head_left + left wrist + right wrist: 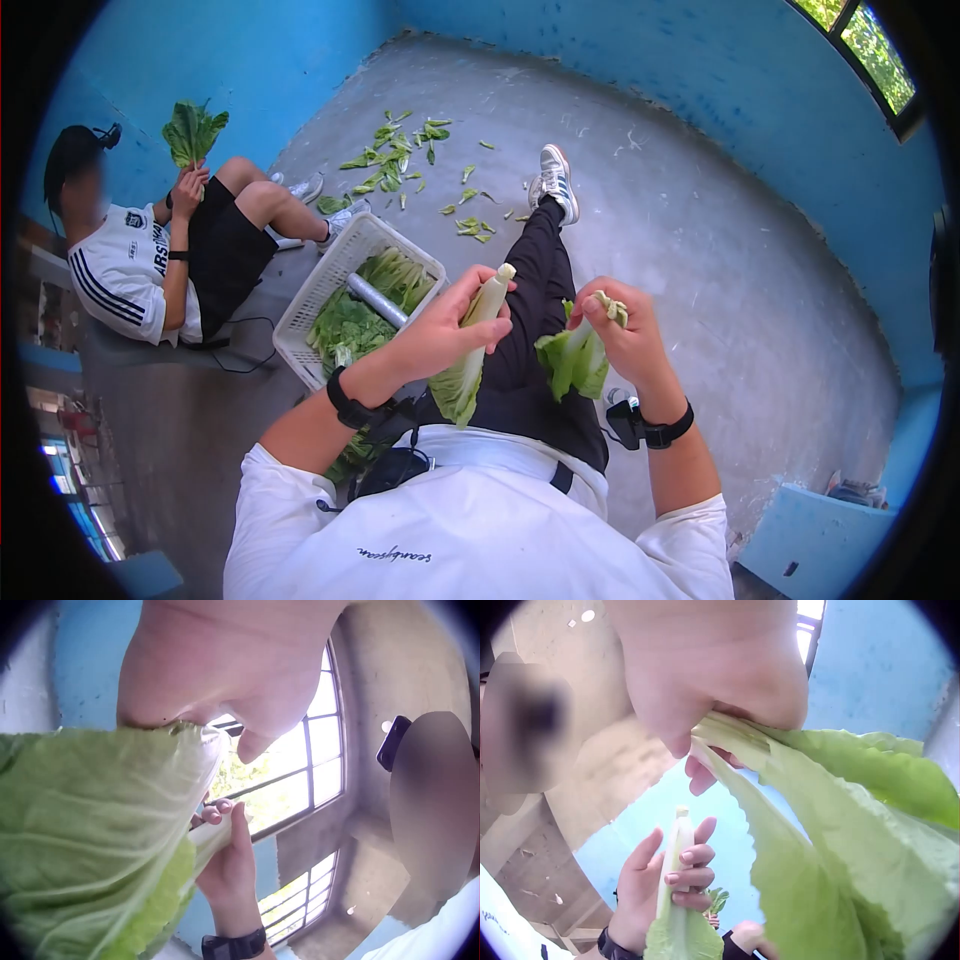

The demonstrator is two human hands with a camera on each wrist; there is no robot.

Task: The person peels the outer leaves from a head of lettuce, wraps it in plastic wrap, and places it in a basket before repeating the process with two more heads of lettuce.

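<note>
One leafy head (462, 380): lying along the left palm, pale stem end poking past the fingers, leaf tips toward the lap.
Left hand (440, 335): fingers and thumb curled round that head.
Right hand (630, 340): thumb and fingers pinch the stems of loose leaves (574, 362), which hang just beside it.
White basket (318, 270): near the left hand, greens (345, 325) inside.
</note>
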